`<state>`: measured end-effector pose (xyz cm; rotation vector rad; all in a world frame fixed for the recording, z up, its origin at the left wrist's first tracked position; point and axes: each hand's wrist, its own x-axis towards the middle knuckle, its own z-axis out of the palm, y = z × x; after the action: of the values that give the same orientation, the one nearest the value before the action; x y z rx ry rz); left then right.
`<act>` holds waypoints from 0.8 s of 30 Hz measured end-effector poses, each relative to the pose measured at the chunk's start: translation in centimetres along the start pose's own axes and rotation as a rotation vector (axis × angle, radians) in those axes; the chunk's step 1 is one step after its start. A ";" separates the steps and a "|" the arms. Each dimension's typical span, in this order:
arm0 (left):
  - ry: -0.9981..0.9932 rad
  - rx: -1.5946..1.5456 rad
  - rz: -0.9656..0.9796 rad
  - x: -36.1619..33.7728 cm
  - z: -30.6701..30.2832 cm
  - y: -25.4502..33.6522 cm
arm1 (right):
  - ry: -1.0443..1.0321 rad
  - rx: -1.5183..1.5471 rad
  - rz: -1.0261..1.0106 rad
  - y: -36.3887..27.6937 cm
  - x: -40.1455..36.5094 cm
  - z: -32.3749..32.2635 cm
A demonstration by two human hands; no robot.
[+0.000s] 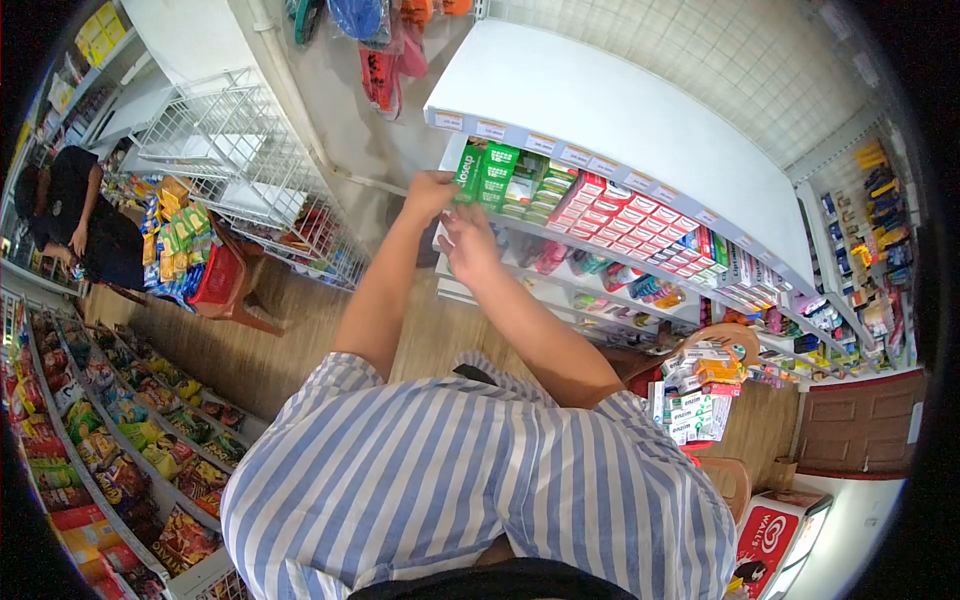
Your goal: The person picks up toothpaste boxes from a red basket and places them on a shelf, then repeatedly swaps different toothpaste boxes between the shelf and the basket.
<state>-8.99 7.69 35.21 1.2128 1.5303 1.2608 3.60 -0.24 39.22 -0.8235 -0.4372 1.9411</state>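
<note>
At the left end of the shelf, my left hand (432, 192) is closed on the edge of a green Closeup toothpaste box (468, 172). Just below it, my right hand (470, 242) has its fingers partly bent and apart, close to the box's lower edge and the shelf front. More green boxes (496, 172) stand right beside the held one. Further right on the same shelf are stacked green cartons (550, 190) and many red and white toothpaste boxes (625, 222).
A stool at right bears a pile of Enzim toothpaste boxes (690, 415). Lower shelves hold bagged goods (590, 262). Wire racks (235, 150) stand at left, near a person in dark clothes (85, 215) and a red basket of packets (215, 275). Snack shelves (120, 430) line the lower left.
</note>
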 end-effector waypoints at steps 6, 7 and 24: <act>-0.038 0.139 0.052 0.0 0.2 0.5 | -0.049 -0.030 0.045 1.4 1.1 -2.4; -0.025 0.144 0.079 0.2 0.4 0.3 | -0.048 -0.031 0.042 1.5 0.9 -2.6; -0.071 0.403 0.140 -0.1 0.7 0.7 | 0.006 -0.036 0.073 2.4 0.4 -6.7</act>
<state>-8.16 7.82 35.75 1.6273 1.7236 1.0087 6.66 -1.31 32.85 -0.8790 -0.4455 2.0021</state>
